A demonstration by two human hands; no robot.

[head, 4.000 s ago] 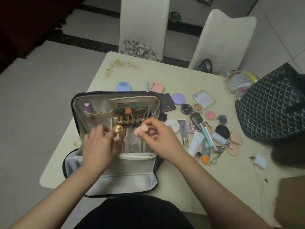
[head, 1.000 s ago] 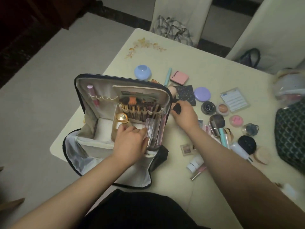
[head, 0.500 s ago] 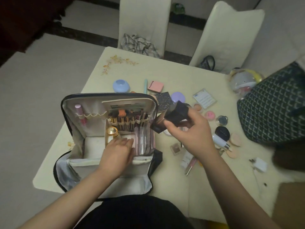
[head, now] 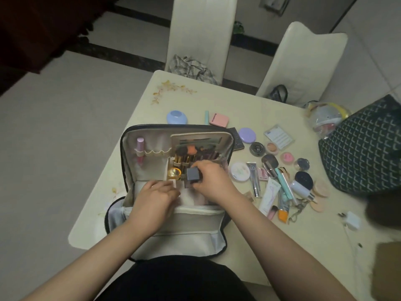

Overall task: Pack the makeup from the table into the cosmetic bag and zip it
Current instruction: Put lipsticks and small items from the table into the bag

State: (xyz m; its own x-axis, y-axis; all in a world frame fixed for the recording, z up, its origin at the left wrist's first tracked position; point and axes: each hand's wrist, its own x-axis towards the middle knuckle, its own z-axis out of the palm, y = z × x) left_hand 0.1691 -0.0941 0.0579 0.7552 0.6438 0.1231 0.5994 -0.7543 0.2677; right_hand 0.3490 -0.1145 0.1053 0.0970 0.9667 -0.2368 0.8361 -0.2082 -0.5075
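Presently: cosmetic bag open, packing under way

Cosmetic bag [head: 173, 218] lies unzipped at the counter [head: 138, 109] near edge; right hand [head: 213, 181] grips a dark square-capped bottle [head: 192, 174] over its inner compartment; left hand [head: 155, 197], fingers curled inside the bag, contents unclear; loose makeup [head: 271, 170] spread just right; bare counter beyond the bag.

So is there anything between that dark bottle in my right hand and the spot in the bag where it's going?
Nothing visible blocks it. The right hand holds the dark bottle over the bag, beside the gold jar. The left hand is off to the side. The spot under the bottle is hidden.
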